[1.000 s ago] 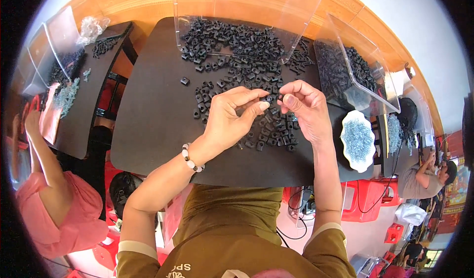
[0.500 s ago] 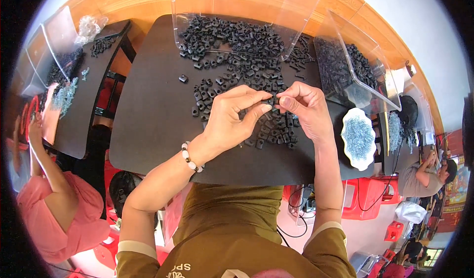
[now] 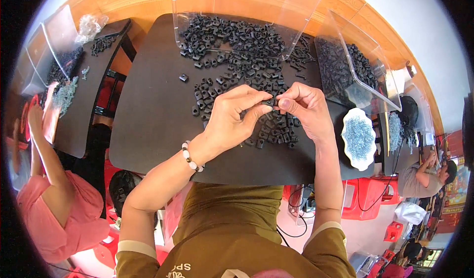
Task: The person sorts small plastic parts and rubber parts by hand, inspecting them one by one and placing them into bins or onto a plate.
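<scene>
Between thumb and forefinger, my left hand point(image 3: 236, 116) pinches a small black plastic piece point(image 3: 268, 101) above the table. The fingertips of my right hand point(image 3: 307, 107) meet at the same piece from the right, pressed together; whether they hold a second tiny part cannot be made out. Beneath and beyond both hands spreads a loose heap of similar black plastic pieces point(image 3: 242, 73). To the right of my right forearm is a white scalloped dish point(image 3: 363, 165) filled with small clear bluish parts point(image 3: 359, 137).
A clear plastic bin point(image 3: 291, 36) lies open at the back, black pieces spilling from it. Another clear bin point(image 3: 368, 83) with black parts stands at the right. Co-workers sit at neighbouring tables, one in a pink top point(image 3: 59, 209) at left. A single piece point(image 3: 183, 77) lies apart.
Both hands stay nearly in place, with the right fingertips shifted slightly against the piece. At left, the co-worker's arm has moved a little.
</scene>
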`<state>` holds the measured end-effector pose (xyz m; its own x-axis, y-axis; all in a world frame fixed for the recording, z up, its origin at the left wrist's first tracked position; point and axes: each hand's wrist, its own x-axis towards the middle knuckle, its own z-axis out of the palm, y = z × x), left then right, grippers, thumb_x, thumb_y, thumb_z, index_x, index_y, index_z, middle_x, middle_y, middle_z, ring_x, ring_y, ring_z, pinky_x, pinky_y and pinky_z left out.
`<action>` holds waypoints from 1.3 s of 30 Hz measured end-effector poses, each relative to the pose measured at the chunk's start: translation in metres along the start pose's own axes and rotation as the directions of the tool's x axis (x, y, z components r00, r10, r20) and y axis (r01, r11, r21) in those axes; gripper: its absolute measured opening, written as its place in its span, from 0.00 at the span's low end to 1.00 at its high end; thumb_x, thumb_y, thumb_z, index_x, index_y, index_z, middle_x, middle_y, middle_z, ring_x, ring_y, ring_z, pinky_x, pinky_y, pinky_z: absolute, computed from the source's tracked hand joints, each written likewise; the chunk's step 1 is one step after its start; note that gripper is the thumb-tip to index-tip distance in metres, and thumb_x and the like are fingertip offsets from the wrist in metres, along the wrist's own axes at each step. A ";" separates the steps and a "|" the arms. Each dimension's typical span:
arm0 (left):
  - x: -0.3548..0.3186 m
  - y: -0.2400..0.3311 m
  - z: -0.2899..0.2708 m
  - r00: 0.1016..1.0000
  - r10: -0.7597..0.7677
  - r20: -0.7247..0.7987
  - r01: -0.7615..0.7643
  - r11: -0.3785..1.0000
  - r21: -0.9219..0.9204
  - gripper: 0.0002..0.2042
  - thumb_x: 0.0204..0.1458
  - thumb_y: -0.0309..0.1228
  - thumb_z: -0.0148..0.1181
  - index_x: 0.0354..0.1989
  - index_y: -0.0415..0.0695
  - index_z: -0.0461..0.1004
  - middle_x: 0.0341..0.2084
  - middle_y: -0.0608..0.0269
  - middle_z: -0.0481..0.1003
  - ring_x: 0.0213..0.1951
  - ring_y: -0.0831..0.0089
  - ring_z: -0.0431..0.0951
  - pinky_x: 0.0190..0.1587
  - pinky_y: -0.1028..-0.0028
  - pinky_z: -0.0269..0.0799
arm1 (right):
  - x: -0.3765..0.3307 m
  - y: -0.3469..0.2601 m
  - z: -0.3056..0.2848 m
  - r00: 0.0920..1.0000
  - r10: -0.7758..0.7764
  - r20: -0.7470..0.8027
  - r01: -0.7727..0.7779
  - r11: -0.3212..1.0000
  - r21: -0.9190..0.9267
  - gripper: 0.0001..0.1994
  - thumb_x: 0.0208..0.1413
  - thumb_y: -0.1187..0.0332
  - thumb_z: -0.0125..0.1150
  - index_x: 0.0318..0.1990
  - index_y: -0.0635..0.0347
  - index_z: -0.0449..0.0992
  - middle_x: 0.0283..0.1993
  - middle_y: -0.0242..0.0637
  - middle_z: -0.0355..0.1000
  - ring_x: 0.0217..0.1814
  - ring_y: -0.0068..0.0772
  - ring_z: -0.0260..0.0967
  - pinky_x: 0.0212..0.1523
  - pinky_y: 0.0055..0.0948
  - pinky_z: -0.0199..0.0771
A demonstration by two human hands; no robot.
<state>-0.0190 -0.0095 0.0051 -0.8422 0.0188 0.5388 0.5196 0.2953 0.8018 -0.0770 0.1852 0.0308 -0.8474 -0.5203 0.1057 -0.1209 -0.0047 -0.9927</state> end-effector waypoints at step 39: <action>-0.009 -0.004 0.008 0.986 0.131 -0.106 -0.125 0.990 0.062 0.15 0.45 0.07 0.58 0.40 0.36 0.80 0.32 0.55 0.78 0.31 0.71 0.80 0.34 0.77 0.79 | -0.002 0.007 0.016 0.997 -0.058 -0.055 0.053 0.996 -0.076 0.08 0.55 0.73 0.66 0.26 0.62 0.74 0.27 0.27 0.73 0.30 0.12 0.66 0.32 0.17 0.68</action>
<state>-0.0150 -0.0034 -0.0046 -0.7467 -0.0440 0.6637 0.6110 0.3491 0.7105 -0.0679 0.1719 0.0224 -0.8662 -0.4714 0.1659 -0.2050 0.0324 -0.9782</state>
